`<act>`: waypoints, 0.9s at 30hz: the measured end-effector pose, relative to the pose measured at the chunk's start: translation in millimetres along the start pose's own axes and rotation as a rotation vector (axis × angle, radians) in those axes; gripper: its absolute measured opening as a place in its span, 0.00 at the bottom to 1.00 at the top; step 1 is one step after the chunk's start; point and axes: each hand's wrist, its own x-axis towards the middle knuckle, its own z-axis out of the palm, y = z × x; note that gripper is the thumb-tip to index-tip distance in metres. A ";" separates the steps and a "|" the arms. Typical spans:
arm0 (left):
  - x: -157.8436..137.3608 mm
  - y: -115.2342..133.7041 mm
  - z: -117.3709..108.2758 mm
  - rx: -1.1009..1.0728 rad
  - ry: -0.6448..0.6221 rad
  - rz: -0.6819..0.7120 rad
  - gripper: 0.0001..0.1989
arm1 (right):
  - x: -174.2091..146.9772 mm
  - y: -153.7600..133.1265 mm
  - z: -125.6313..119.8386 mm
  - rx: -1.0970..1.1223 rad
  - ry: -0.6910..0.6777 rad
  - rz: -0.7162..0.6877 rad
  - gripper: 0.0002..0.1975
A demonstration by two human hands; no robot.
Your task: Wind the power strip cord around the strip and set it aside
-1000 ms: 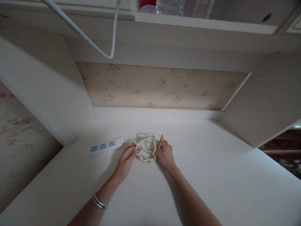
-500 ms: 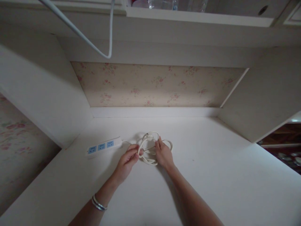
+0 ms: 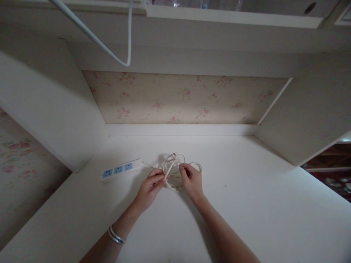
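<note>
Pinching the pale cord (image 3: 169, 169) in the fingers of our left hand (image 3: 149, 188), we now curl our right hand (image 3: 192, 182), its index finger no longer outstretched; whether it grips, we cannot tell. Our handling stays with the cord's loose loops on the surface (image 3: 233, 212), right of the power strip (image 3: 120, 170).

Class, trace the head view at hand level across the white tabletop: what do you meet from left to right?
White power strip, left hand, right hand. The pale cable is left out, since its loops overlap the hands.
</note>
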 end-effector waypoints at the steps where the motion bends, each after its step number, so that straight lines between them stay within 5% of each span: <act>1: -0.3 -0.6 0.2 0.024 -0.003 0.010 0.13 | -3.5 -6.4 0.3 0.043 -0.050 -0.013 0.16; 8: -2.4 0.6 2.4 0.031 -0.039 0.013 0.12 | -6.0 -19.0 4.8 0.371 -0.267 0.223 0.16; 15: 5.0 -16.6 -6.8 -0.313 0.402 -0.287 0.14 | 0.1 -7.2 3.5 0.621 -0.131 0.189 0.12; 19: 4.6 -18.4 -4.4 -0.358 0.231 -0.444 0.17 | -0.4 -5.8 4.8 0.638 -0.108 0.167 0.11; 27: 2.2 -17.9 0.0 -0.400 0.064 -0.409 0.15 | -1.0 -5.8 8.2 0.639 -0.129 0.221 0.13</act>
